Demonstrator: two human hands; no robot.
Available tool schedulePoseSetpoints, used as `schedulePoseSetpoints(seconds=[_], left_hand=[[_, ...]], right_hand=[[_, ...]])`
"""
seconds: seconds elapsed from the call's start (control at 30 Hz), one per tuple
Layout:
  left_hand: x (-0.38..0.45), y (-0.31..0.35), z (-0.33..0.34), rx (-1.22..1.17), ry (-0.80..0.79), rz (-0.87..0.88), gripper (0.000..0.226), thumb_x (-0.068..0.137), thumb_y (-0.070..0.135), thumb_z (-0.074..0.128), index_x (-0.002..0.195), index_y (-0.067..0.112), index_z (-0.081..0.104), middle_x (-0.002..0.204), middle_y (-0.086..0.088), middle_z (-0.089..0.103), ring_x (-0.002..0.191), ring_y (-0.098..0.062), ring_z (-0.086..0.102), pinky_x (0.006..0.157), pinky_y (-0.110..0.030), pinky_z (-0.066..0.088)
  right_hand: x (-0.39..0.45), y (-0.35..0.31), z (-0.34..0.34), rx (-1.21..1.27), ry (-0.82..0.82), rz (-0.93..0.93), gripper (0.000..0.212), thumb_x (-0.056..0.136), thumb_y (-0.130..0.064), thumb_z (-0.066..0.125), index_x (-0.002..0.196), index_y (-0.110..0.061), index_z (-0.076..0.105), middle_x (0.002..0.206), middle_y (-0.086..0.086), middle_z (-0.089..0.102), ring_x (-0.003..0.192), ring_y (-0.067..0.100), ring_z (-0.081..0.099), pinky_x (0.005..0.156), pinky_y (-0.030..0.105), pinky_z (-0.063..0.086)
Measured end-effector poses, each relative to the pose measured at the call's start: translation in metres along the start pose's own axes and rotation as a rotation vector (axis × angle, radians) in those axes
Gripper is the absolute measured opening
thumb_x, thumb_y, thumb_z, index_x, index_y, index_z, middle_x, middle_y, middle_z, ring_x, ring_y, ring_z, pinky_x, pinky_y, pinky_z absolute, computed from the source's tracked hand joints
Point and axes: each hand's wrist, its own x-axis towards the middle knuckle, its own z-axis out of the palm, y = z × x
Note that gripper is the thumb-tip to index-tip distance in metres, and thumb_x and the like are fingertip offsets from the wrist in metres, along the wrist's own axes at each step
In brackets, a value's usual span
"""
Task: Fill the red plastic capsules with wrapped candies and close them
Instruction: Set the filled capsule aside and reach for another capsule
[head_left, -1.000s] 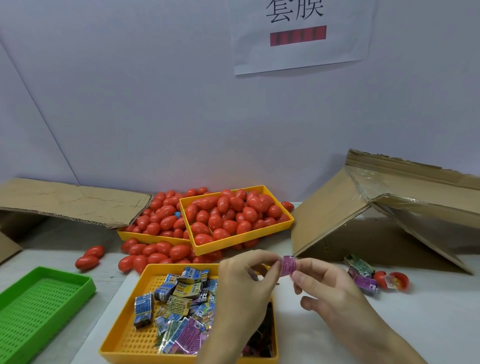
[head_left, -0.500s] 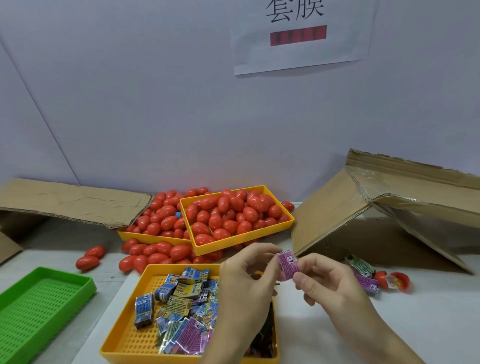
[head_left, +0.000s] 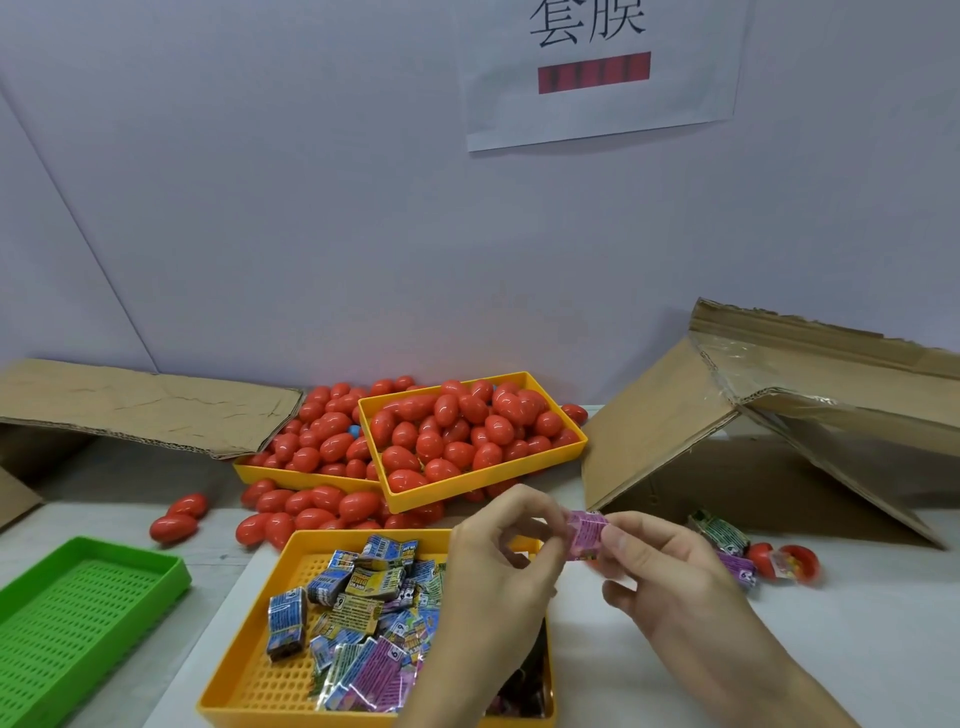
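Small pink-purple wrapped candy (head_left: 587, 534) at lower centre-right of frame, pinched between both hands above near tray's right edge. Left hand (head_left: 498, 566) grips its left end with curled thumb and fingers; right hand (head_left: 660, 569) pinches right end. Yellow perforated plastic tray (head_left: 249, 670) of mixed wrapped candies at bottom centre. Open red plastic capsule (head_left: 795, 561) at right, beside two loose candies. Closed red capsules (head_left: 467, 431) heaped in yellow trays at centre. Green perforated tray (head_left: 78, 613) lower left.

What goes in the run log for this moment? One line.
step: candy prep | both hands pinch purple wrapped candy | open red capsule on table, unfilled
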Motion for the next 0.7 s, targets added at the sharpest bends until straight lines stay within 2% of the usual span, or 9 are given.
schedulePoseSetpoints(seconds=[0.07,0.17,0.3,0.37,0.47,0.57,0.67,0.7], left_hand=[[-0.0001,0.0006,-0.0005,-0.038,-0.023,-0.013,0.030,0.084,-0.001,0.068,0.077,0.028,0.067,0.088,0.012,0.069,0.080,-0.016,0.066,0.051,-0.030,0.056],[-0.0002,0.0001,-0.0007,-0.072,-0.026,-0.004,0.034,0.084,-0.005,0.067,0.077,0.028,0.073,0.094,0.014,0.071,0.086,-0.014,0.068,0.052,-0.028,0.057],[0.0002,-0.0023,0.0001,-0.073,-0.031,-0.023,0.020,0.091,0.008,0.067,0.090,0.026,0.077,0.093,0.013,0.072,0.087,-0.015,0.067,0.051,-0.028,0.056],[0.0005,-0.0022,0.0003,-0.047,-0.049,-0.016,0.021,0.094,0.011,0.063,0.094,0.026,0.077,0.095,0.013,0.073,0.086,-0.013,0.067,0.052,-0.031,0.056],[0.0007,-0.0017,-0.0002,0.022,-0.111,0.028,0.021,0.086,0.017,0.060,0.093,0.028,0.076,0.100,0.017,0.071,0.080,-0.007,0.064,0.054,-0.030,0.051],[0.0010,-0.0029,-0.0005,0.069,-0.156,0.039,0.012,0.085,0.019,0.072,0.089,0.029,0.075,0.104,0.019,0.068,0.092,-0.008,0.064,0.056,-0.029,0.048],[0.0013,-0.0028,-0.0010,-0.010,-0.154,0.016,0.007,0.089,0.015,0.071,0.088,0.021,0.075,0.104,0.016,0.066,0.090,-0.008,0.063,0.056,-0.025,0.044],[0.0014,-0.0020,-0.0014,-0.042,-0.157,0.012,0.004,0.090,0.016,0.071,0.089,0.019,0.074,0.104,0.015,0.066,0.090,-0.009,0.063,0.057,-0.028,0.045]], right_hand=[[0.0015,0.0006,-0.0002,0.051,0.001,0.031,0.029,0.064,-0.023,0.072,0.086,-0.006,0.077,0.080,0.016,0.060,0.067,0.016,0.053,0.060,0.030,0.042],[0.0026,0.0005,-0.0016,0.097,0.010,0.061,0.030,0.060,-0.024,0.074,0.084,-0.006,0.078,0.076,0.014,0.059,0.069,0.018,0.053,0.056,0.027,0.043],[0.0019,-0.0006,-0.0015,0.130,0.003,0.076,0.033,0.061,-0.024,0.074,0.089,-0.005,0.078,0.076,0.012,0.061,0.073,0.019,0.053,0.056,0.026,0.043],[0.0010,-0.0014,-0.0004,0.132,0.005,0.081,0.035,0.062,-0.024,0.073,0.091,-0.004,0.077,0.081,0.014,0.059,0.075,0.020,0.051,0.058,0.028,0.041],[0.0005,-0.0020,0.0013,0.161,0.029,0.085,0.038,0.064,-0.025,0.073,0.093,-0.002,0.076,0.087,0.016,0.052,0.076,0.021,0.047,0.061,0.030,0.036],[0.0008,-0.0008,0.0018,0.193,0.062,0.091,0.038,0.070,-0.025,0.070,0.098,-0.001,0.075,0.093,0.018,0.048,0.074,0.020,0.044,0.061,0.030,0.035],[0.0020,0.0024,0.0020,0.170,0.074,0.115,0.041,0.071,-0.027,0.071,0.101,0.000,0.074,0.090,0.016,0.050,0.075,0.019,0.045,0.055,0.026,0.038],[0.0022,0.0025,0.0028,0.157,0.079,0.121,0.039,0.070,-0.028,0.071,0.098,0.000,0.075,0.085,0.014,0.051,0.074,0.019,0.046,0.055,0.027,0.038]])
